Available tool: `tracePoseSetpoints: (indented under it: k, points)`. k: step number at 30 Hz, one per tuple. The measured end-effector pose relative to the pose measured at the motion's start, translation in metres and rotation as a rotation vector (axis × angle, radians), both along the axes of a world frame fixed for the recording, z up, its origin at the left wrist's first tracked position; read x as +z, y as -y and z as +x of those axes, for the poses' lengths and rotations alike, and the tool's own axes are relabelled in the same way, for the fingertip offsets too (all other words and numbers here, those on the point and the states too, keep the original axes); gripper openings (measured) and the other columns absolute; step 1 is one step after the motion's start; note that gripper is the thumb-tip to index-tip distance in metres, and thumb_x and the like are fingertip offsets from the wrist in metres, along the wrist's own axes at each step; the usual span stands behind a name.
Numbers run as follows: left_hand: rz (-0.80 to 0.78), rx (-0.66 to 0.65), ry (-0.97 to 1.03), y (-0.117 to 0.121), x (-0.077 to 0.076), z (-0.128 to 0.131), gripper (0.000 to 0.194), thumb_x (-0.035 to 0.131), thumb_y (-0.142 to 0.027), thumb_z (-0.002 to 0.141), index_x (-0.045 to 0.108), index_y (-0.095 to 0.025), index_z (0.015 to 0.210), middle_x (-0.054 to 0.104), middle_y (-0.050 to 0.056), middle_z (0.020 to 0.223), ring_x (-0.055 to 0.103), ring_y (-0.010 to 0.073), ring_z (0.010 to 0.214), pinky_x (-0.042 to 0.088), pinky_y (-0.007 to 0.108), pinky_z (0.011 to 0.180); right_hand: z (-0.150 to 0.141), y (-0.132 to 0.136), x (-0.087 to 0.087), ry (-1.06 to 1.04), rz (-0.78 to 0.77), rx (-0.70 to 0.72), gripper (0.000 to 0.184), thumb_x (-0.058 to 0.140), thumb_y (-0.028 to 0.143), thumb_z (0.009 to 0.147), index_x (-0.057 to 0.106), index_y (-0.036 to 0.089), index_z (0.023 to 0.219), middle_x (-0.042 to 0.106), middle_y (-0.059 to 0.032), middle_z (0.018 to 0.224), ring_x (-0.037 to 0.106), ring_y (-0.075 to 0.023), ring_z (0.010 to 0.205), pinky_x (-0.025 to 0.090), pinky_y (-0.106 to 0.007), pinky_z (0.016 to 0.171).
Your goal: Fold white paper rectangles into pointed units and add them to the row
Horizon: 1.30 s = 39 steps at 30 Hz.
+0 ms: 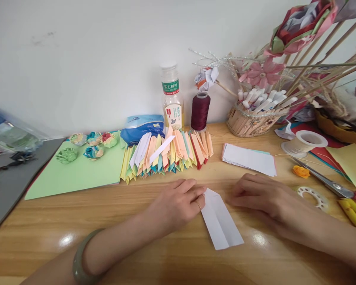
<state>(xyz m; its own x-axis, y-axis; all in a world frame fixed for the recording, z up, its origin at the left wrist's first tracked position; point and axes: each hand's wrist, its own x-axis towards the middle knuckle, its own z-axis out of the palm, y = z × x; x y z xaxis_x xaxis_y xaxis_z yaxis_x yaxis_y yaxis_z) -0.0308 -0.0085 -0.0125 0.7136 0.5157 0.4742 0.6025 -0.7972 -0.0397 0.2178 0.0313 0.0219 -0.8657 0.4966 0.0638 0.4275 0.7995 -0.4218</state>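
A white paper strip (221, 221) lies slantwise on the table, with a lengthwise crease and its top corner folded in. My left hand (182, 202) has its fingers closed on the paper's upper left edge, pressing it near the folded corner. To the right of the strip, my right hand (262, 198) hovers low over the table, its fingers loosely bent and slightly blurred, touching no paper. Behind the hands stands a row of folded paper pieces (166, 154) in yellow, peach, white, green and red. A stack of white paper strips (247, 158) lies beyond my right hand.
Green paper sheets (86, 174) with several paper flowers stand left. A tissue pack (142, 126), a bottle (172, 99) and a dark red thread spool (200, 111) line the wall. Right are a marker basket (255, 118), white spool (304, 143), scissors (335, 186) and tape roll (313, 198).
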Motion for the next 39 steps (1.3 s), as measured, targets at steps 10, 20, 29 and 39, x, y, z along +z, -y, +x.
tracePoseSetpoints:
  k: [10,20,29,39]
  points:
    - [0.023,0.019,0.046,-0.001,0.004,-0.004,0.018,0.049,-0.013,0.092,0.062,-0.012,0.104,0.063,0.007,0.113,0.053,0.0194,0.094,0.046,0.035,0.082,-0.016,0.016,0.001,-0.071,-0.175,0.073,0.019,0.047,0.009,0.084,0.061,0.021,0.080,0.057,-0.0018,0.083,0.054,-0.0125,0.075,0.040,-0.023,0.064]
    - [0.063,-0.044,0.083,0.014,0.006,0.012,0.018,0.053,-0.010,0.089,0.062,-0.013,0.073,0.066,0.001,0.080,0.057,0.0140,0.075,0.046,0.028,0.066,-0.018,0.013,-0.013,-0.153,0.119,-0.050,0.021,0.043,0.017,0.091,0.064,0.018,0.088,0.060,-0.0058,0.082,0.054,-0.0157,0.074,0.042,-0.029,0.065]
    - [0.034,-0.028,0.050,0.018,0.005,0.014,0.018,0.048,-0.009,0.090,0.063,-0.010,0.081,0.066,0.004,0.082,0.057,0.0167,0.080,0.048,0.030,0.067,-0.023,0.016,-0.020,-0.184,-0.088,-0.252,0.015,0.049,0.019,0.088,0.061,0.018,0.080,0.058,-0.0039,0.079,0.055,-0.0153,0.072,0.042,-0.027,0.062]
    - [-0.087,0.039,0.097,0.018,-0.002,0.016,0.017,0.049,-0.012,0.092,0.062,-0.012,0.081,0.063,0.003,0.080,0.056,0.0162,0.083,0.049,0.029,0.067,-0.030,0.017,-0.022,-0.182,-0.099,-0.356,0.016,0.050,0.017,0.085,0.054,0.019,0.070,0.056,-0.0019,0.072,0.053,-0.0147,0.066,0.040,-0.027,0.059]
